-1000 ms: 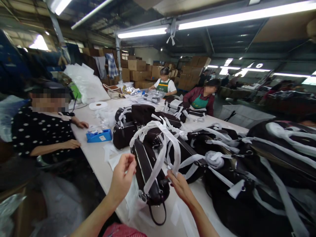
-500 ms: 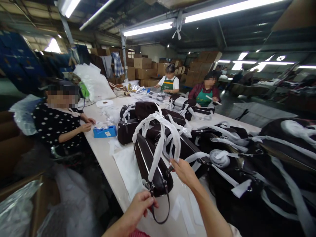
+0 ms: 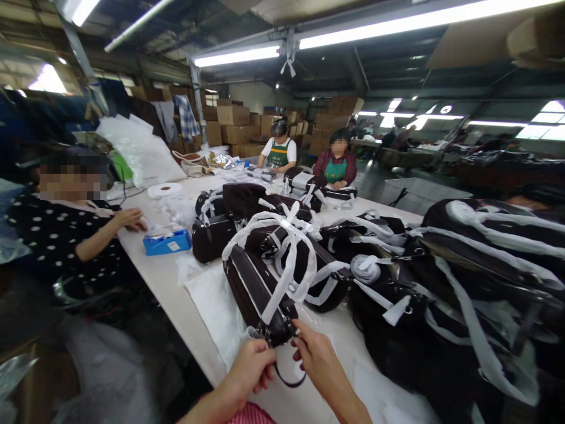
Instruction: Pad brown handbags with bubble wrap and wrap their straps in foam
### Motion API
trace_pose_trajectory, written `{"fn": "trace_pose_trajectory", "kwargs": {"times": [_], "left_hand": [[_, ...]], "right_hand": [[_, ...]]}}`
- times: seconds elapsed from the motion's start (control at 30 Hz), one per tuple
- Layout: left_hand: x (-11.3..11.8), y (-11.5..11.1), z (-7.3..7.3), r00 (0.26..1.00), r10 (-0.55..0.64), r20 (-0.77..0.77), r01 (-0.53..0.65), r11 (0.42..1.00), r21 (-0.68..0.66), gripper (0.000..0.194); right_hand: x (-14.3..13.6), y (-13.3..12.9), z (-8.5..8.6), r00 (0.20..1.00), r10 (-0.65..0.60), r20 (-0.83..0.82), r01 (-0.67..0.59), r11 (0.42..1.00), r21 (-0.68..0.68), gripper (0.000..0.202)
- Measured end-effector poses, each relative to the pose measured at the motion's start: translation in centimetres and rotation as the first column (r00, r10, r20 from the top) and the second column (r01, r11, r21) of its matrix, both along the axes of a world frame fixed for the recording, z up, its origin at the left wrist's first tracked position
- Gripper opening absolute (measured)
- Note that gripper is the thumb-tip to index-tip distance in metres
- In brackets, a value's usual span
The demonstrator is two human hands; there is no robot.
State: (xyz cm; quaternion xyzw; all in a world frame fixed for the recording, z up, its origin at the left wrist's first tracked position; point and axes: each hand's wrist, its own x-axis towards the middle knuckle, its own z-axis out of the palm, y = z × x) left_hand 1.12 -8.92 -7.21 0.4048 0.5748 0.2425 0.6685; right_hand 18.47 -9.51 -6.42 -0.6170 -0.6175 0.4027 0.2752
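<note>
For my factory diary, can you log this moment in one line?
left hand: at dark strap | right hand: at near end of bag | handles: wrapped white

The right hand [image 3: 315, 356] has left the white-wrapped handle [image 3: 289, 265] of the near dark bag [image 3: 253, 285] and come down to the bag's near end, at lower centre. The left hand [image 3: 253, 365], raised beside the bag a second ago, is now at the near end too, pinching the thin dark strap [image 3: 289, 383], which had hung free. At left, the polka-dot person's hands [image 3: 130, 219] have moved by the blue box [image 3: 168, 242]. At upper right of centre, the maroon-sleeved person [image 3: 338, 162] has lowered the hand that lifted a white strip.
</note>
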Motion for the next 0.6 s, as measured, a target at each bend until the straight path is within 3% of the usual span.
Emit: {"fn": "trace_pose_trajectory", "kwargs": {"times": [0.13,0.2,0.27,0.33,0.4,0.5,0.53,0.6], "left_hand": [[0.6,0.5,0.8,1.000,-0.002,0.016,0.002,1.000,0.014,0.030],[0.7,0.8,0.7,1.000,-0.025,-0.016,0.027,0.990,0.138,0.031],[0.5,1.0,0.5,0.990,-0.075,-0.122,0.113,0.932,0.344,0.029],[-0.1,1.3,0.5,0.941,-0.118,-0.318,0.280,0.801,0.530,0.023],[-0.9,1.7,0.8,0.847,-0.144,-0.513,0.481,0.619,0.621,0.015],[-2.0,2.6,1.5,0.683,-0.174,-0.709,0.716,0.353,0.603,0.019],[-2.1,3.0,1.7,0.624,-0.175,-0.762,0.772,0.287,0.567,0.018],[-2.2,3.7,1.9,0.509,-0.141,-0.849,0.853,0.211,0.477,0.013]], "right_hand": [[-0.3,-0.7,-1.6,0.999,-0.028,0.015,0.025,0.985,0.169,0.043],[-0.2,-0.8,-2.4,0.997,-0.065,-0.039,0.071,0.980,0.185,0.044],[0.0,-0.7,-3.0,0.995,-0.071,-0.065,0.084,0.972,0.220,0.044],[0.3,-0.7,-3.2,0.996,-0.068,-0.055,0.080,0.958,0.276,0.044],[0.6,-0.6,-3.1,0.997,-0.065,-0.040,0.075,0.947,0.312,0.044],[0.8,-0.6,-2.3,0.997,-0.062,-0.039,0.070,0.956,0.285,0.044],[0.8,-0.7,-1.9,0.997,-0.058,-0.044,0.067,0.963,0.262,0.044],[0.9,-0.7,-1.1,0.997,-0.049,-0.058,0.060,0.976,0.210,0.044]]}}
